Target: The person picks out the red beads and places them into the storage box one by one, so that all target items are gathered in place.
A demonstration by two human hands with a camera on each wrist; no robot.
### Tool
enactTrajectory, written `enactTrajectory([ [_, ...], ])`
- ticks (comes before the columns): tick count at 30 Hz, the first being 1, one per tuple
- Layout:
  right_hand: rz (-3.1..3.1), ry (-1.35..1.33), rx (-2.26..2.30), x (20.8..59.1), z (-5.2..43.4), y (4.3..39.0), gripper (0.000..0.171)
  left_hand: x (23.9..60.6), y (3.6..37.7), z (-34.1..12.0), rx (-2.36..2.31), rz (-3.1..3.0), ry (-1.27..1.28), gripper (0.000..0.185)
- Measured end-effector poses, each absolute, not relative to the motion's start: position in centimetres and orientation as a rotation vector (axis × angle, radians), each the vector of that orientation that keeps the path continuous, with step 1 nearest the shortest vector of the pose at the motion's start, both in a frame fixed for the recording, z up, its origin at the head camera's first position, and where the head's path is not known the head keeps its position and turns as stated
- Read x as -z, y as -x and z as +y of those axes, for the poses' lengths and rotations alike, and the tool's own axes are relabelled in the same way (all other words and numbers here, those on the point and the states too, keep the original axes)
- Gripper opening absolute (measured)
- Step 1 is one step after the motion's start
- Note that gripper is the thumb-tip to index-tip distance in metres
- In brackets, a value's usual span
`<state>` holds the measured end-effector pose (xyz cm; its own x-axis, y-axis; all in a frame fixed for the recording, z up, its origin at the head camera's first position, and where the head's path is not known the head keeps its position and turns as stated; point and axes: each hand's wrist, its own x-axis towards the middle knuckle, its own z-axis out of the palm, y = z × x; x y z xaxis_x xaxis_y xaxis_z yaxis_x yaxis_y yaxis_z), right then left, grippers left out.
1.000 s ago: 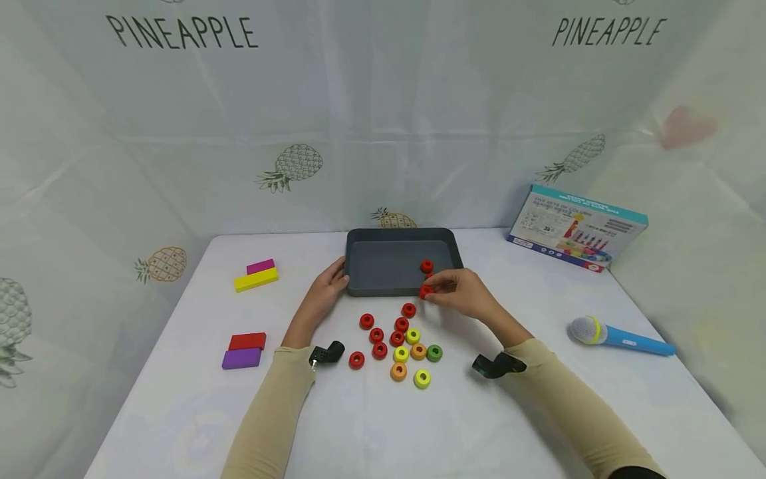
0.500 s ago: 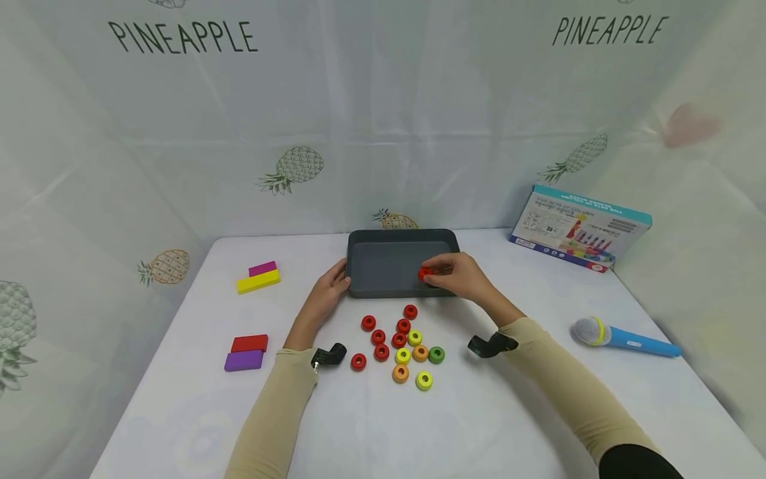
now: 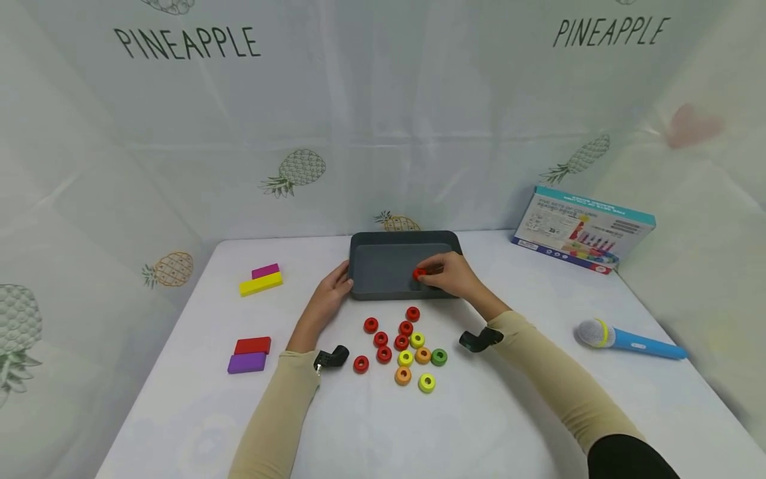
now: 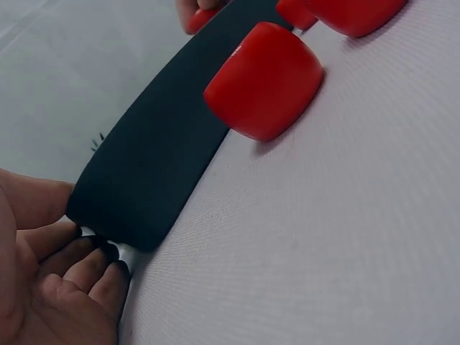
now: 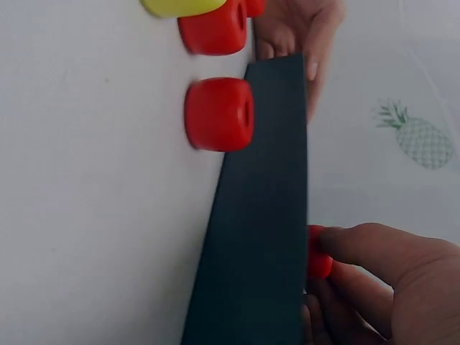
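Pinching a red bead between thumb and fingers, parted only by its width, the right hand is holding it within the tray, right of centre, toward the front wall; whether it's touching the tray's floor, we can't tell. Over at the tray's left end, the left hand is gripping the edge, its fingers bending close. Loose beads are lying in front of the tray. Placing this one inside is looking like the step in hand! Next is calling for a low, gentle loosening of that pinch.
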<state>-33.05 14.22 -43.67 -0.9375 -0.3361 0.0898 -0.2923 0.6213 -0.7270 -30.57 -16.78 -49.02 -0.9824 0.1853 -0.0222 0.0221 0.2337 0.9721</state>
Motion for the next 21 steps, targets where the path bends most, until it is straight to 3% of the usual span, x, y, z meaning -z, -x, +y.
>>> enactTrajectory([
  [21,2.844,0.550,1.047,45.1,13.7,34.0,0.024,48.9,30.4,-16.7,-1.832,2.408,-0.184,0.060],
])
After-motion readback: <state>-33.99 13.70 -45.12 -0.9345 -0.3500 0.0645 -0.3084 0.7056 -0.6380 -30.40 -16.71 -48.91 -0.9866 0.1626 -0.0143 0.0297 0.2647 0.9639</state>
